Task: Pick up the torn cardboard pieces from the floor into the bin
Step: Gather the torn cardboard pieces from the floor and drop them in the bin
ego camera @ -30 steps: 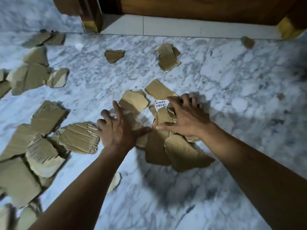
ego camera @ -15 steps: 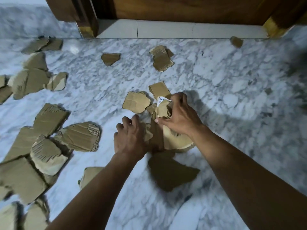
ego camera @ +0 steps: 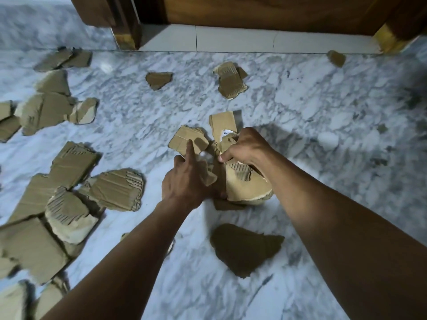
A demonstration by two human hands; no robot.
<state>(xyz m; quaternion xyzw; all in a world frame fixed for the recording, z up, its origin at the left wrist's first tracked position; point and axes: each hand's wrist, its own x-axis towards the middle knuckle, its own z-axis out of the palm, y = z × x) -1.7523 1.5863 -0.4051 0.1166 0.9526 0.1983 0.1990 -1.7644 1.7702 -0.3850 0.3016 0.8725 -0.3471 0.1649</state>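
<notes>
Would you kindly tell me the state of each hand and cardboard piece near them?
Right hand: gripping bundle of torn brown cardboard pieces.
Left hand: index finger straight, reaching over squarish brown cardboard piece.
Dark torn cardboard piece: lying flat, untouched.
</notes>
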